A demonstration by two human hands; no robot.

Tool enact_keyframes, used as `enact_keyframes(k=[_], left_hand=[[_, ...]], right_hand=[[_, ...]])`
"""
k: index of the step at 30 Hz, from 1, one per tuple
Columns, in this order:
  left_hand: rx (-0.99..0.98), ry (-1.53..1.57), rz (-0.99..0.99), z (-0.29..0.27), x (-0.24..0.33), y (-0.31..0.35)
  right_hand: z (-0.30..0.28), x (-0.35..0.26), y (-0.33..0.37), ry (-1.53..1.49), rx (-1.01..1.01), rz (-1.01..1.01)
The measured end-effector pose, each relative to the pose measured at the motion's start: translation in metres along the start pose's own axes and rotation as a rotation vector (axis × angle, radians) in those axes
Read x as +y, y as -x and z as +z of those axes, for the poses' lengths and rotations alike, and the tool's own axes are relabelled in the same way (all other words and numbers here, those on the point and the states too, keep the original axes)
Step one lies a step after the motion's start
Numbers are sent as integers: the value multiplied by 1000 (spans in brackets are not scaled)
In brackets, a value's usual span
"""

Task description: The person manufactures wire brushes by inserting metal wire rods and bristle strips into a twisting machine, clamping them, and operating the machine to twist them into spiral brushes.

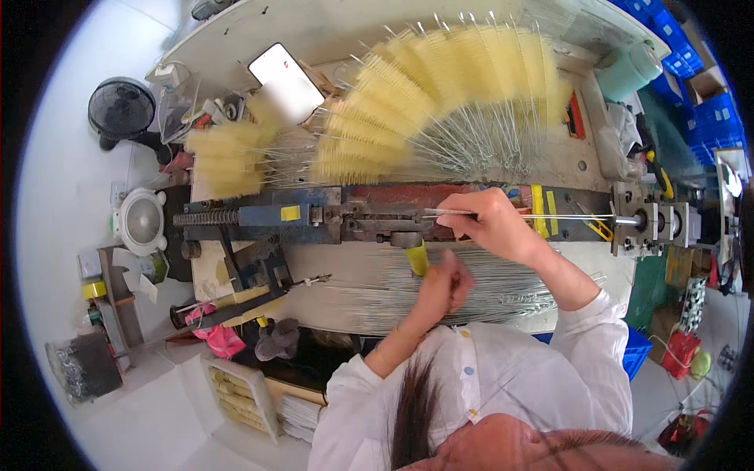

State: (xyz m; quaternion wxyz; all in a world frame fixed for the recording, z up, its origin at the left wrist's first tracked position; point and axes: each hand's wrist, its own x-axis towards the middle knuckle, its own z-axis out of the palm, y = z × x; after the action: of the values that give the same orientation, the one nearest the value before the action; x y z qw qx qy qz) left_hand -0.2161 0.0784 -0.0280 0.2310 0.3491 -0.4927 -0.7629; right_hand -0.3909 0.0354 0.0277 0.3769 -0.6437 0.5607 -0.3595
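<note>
- Evidently much here is metal: the wire (577,216) is thin, straight and shiny, looking like two strands side by side.
- It lies level above the long machine (365,228), running from the right hand (491,224) to the steel spindle (628,221) at the machine's right end.
- The right hand's fingers are closed on the wire, thumb and fingertips pinching it.
- The left hand (448,284) is blurred, its fingers curled, just beside the lever's yellow-green grip (418,257); I cannot tell whether it holds anything.
- On the machine's left sit a coiled spring (206,218) and a smooth blue block (263,225).
- Behind the machine, yellow brushes (440,78) with soft, dense bristles and looped wire stems fan out in an arc; a smaller bunch (228,161) lies to the left.
- A flat white phone (287,82) lies between them, toward the back.
- In front, a heap of loose grey wires (487,290) spreads over the pale bench (314,271); the left hand and forearm cover part of it.
- The right hand hides some of the machine's middle.
</note>
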Motion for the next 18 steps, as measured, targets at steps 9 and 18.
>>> enact_keyframes(k=[9, 18], left_hand=[[134, 921, -142, 35, 50, -11], [112, -664, -93, -49, -31, -20]], right_hand=[[0, 11, 1, 0, -66, 64], [-1, -19, 17, 495, 214, -394]])
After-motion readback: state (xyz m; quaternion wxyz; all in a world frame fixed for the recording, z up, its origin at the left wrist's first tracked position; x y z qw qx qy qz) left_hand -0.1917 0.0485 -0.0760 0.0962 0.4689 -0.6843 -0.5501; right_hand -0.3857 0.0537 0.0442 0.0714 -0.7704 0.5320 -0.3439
